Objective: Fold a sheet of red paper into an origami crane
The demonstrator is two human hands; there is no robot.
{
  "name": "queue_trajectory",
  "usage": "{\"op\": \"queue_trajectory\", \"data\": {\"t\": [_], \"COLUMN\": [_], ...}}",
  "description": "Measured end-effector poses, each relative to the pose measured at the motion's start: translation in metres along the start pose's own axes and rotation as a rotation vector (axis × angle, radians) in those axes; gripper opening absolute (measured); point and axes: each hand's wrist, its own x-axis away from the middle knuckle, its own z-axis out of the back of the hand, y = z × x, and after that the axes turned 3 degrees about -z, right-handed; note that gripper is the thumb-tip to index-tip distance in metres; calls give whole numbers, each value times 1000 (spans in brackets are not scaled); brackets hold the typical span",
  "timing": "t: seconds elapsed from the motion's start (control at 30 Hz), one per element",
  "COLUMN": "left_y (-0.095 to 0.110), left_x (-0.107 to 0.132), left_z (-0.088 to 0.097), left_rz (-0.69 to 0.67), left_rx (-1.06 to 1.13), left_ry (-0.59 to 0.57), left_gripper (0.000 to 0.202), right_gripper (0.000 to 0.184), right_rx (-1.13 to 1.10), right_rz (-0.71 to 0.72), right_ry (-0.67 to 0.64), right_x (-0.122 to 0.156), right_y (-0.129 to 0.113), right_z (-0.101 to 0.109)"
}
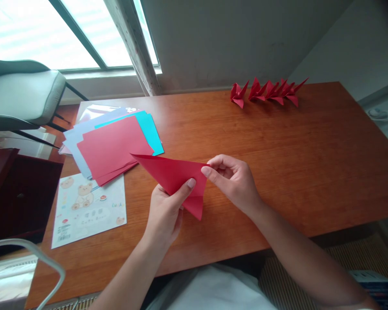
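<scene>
A red sheet of paper folded into a triangle (173,174) is held above the wooden table (278,146). My left hand (166,213) grips it from below, thumb pressed on its face. My right hand (234,178) pinches the triangle's right corner between thumb and fingers. To the left lies a stack of coloured paper sheets (111,144), red on top, with cyan and pale lilac beneath.
Several folded red paper cranes (267,91) stand in a row at the table's far edge. A bear-printed paper pack (89,211) lies front left. A grey chair (22,92) stands by the window at far left. A dark cabinet (19,193) sits beside the table.
</scene>
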Motion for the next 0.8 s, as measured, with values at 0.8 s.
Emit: {"op": "queue_trajectory", "data": {"t": [0.8], "left_y": [0], "left_x": [2], "left_z": [-2], "left_rz": [41], "left_rx": [-26], "left_ry": [0], "left_gripper": [26], "right_gripper": [23], "right_rx": [-64], "right_rz": [-33], "right_ry": [-32], "right_x": [-3], "right_y": [-3], "right_z": [2]}}
